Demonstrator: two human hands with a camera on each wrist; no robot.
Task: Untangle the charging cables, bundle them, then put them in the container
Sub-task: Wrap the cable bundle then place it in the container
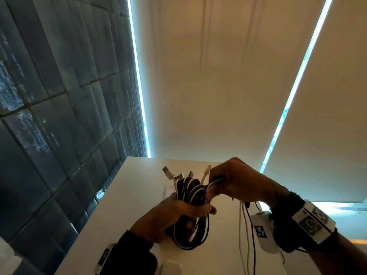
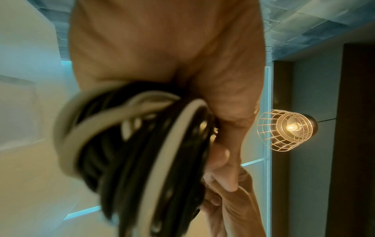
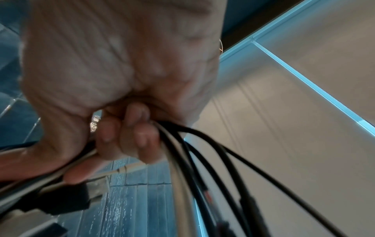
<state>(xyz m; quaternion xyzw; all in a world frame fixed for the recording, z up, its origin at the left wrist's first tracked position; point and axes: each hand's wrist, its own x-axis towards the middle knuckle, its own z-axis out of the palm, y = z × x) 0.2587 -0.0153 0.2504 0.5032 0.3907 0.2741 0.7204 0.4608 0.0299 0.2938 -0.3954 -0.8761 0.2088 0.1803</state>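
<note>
A coil of black and white charging cables point(image 1: 190, 213) is held above the white table point(image 1: 139, 195). My left hand point(image 1: 174, 215) grips the coil round its middle, and its loops fill the left wrist view point(image 2: 142, 152). Several plugs point(image 1: 168, 172) stick up from the top of the coil. My right hand point(image 1: 228, 183) grips the loose cable ends point(image 1: 216, 180) at the coil's upper right; their tails point(image 1: 246, 235) hang down to the table. In the right wrist view the curled fingers point(image 3: 129, 133) pinch black and white strands point(image 3: 202, 160). No container is clearly seen.
A dark tiled wall point(image 1: 49, 116) rises at the left. Cream roller blinds point(image 1: 218, 86) with bright gaps stand behind the table. A faint pale rectangle point(image 1: 168, 190) lies on the table behind the coil. A caged lamp point(image 2: 286, 129) hangs overhead.
</note>
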